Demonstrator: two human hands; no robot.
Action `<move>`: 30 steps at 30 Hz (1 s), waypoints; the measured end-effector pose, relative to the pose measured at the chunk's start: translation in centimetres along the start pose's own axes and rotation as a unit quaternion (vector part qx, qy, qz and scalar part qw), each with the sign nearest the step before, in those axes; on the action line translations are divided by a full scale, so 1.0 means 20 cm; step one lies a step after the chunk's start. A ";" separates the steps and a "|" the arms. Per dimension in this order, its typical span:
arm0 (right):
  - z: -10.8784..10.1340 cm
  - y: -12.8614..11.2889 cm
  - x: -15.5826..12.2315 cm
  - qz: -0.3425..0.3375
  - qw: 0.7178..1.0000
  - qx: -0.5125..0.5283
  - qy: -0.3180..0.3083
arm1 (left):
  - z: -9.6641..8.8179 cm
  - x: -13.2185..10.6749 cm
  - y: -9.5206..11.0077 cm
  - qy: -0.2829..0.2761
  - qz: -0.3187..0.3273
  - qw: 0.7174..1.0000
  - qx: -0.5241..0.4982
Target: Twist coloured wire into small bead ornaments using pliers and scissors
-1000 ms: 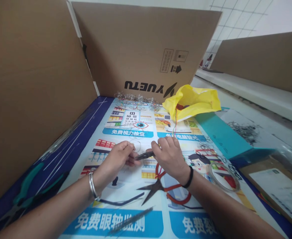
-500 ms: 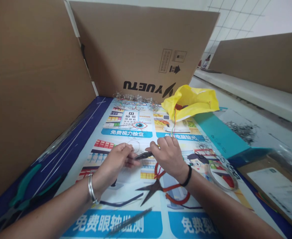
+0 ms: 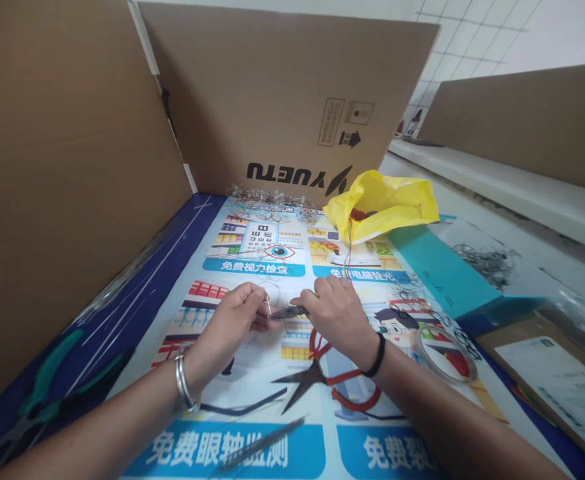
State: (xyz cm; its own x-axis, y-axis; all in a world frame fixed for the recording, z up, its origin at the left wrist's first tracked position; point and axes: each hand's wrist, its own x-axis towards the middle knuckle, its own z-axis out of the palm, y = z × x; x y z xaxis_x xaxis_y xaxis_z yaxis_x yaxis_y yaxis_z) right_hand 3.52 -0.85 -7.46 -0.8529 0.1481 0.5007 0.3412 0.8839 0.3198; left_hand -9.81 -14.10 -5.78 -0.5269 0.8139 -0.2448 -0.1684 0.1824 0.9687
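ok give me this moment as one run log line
left hand: pinching thin wire | right hand: gripping dark pliers, tips close to left hand | nearby: open orange-handled scissors, yellow bag

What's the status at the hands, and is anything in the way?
Left hand pinching thin wire. Right hand gripping pliers, nose pointing toward left hand. Open scissors lying close by, not between the hands.

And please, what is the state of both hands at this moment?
Left hand: closed, pinching a thin wire.
Right hand: closed, holding dark pliers.
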 end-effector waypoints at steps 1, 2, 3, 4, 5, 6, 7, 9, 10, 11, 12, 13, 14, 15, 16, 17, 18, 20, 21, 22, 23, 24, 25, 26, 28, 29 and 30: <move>0.00 0.00 0.00 0.003 1.000 0.007 -0.018 | 0.00 0.00 0.00 -0.003 0.012 1.000 0.009; 0.00 -0.01 0.00 0.007 0.999 0.015 -0.041 | -0.01 0.01 0.00 -0.005 0.023 1.000 0.017; -0.01 -0.01 0.00 0.011 0.997 0.025 -0.066 | -0.02 0.01 0.00 -0.009 0.034 0.999 0.025; -0.01 -0.01 0.01 0.016 0.995 0.035 -0.092 | -0.02 0.02 0.00 -0.013 0.045 0.998 0.033; -0.02 -0.02 0.01 0.020 0.992 0.044 -0.119 | -0.03 0.02 -0.01 -0.018 0.056 0.997 0.042; -0.02 -0.02 0.01 0.025 0.988 0.051 -0.143 | -0.03 0.02 -0.01 -0.023 0.066 0.996 0.051; -0.03 -0.02 0.01 0.028 0.984 0.057 -0.167 | -0.04 0.03 -0.01 -0.027 0.076 0.995 0.061; -0.04 -0.02 0.01 0.036 0.975 0.063 -0.211 | -0.05 0.03 -0.02 -0.038 0.088 0.992 0.082; -0.04 -0.02 0.01 0.040 0.970 0.066 -0.232 | -0.05 0.03 -0.02 -0.044 0.092 0.991 0.091; -0.04 -0.02 0.01 0.044 0.964 0.069 -0.251 | -0.05 0.03 -0.02 -0.050 0.095 0.989 0.100; -0.05 -0.02 0.01 0.046 0.959 0.073 -0.271 | -0.06 0.03 -0.02 -0.057 0.099 0.988 0.108; -0.05 -0.02 0.01 0.047 0.953 0.078 -0.287 | -0.06 0.04 -0.02 -0.062 0.103 0.986 0.115; -0.05 -0.02 0.02 0.049 0.949 0.082 -0.300 | -0.06 0.04 -0.02 -0.066 0.107 0.985 0.121; -0.06 -0.02 0.02 0.048 0.947 0.084 -0.307 | -0.06 0.04 -0.02 -0.068 0.110 0.984 0.124; -0.06 -0.02 0.02 0.048 0.947 0.084 -0.307 | -0.06 0.04 -0.02 -0.067 0.112 0.983 0.127; -0.06 -0.02 0.02 0.048 0.950 0.080 -0.299 | -0.06 0.04 -0.02 -0.063 0.110 0.984 0.129; -0.06 -0.03 0.02 0.048 0.955 0.075 -0.283 | -0.06 0.04 -0.02 -0.056 0.104 0.985 0.128; -0.07 -0.03 0.03 0.048 0.967 0.065 -0.241 | -0.05 0.04 -0.02 -0.043 0.088 0.988 0.122; -0.07 -0.03 0.03 0.047 0.973 0.060 -0.220 | -0.05 0.04 -0.02 -0.038 0.080 0.989 0.116; -0.07 -0.03 0.03 0.045 0.977 0.054 -0.199 | -0.05 0.04 -0.02 -0.035 0.072 0.991 0.108; -0.07 -0.03 0.03 0.041 0.982 0.048 -0.181 | -0.05 0.04 -0.02 -0.033 0.066 0.992 0.099; -0.06 -0.03 0.03 0.038 0.985 0.040 -0.164 | -0.04 0.04 -0.02 -0.032 0.062 0.993 0.091; -0.06 -0.03 0.02 0.033 0.988 0.034 -0.148 | -0.04 0.04 -0.02 -0.030 0.058 0.994 0.084; -0.06 -0.03 0.02 0.029 0.990 0.028 -0.135 | -0.04 0.04 -0.01 -0.029 0.053 0.995 0.079; -0.06 -0.02 0.01 0.020 0.993 0.016 -0.113 | -0.03 0.04 -0.01 -0.025 0.043 0.996 0.070; -0.05 -0.02 0.01 0.017 0.994 0.010 -0.103 | -0.03 0.03 -0.01 -0.022 0.038 0.997 0.068; -0.05 -0.02 0.01 0.014 0.995 0.005 -0.094 | -0.03 0.03 0.00 -0.020 0.033 0.997 0.065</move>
State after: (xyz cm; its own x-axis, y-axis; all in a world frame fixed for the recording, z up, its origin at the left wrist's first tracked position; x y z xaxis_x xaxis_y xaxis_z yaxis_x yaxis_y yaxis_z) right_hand 3.63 -1.62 -6.68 -0.9026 0.2519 0.3490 0.3622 0.8826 0.2997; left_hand -10.59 -13.90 -6.05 -0.4999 0.8471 -0.1805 -0.0233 0.1952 0.9805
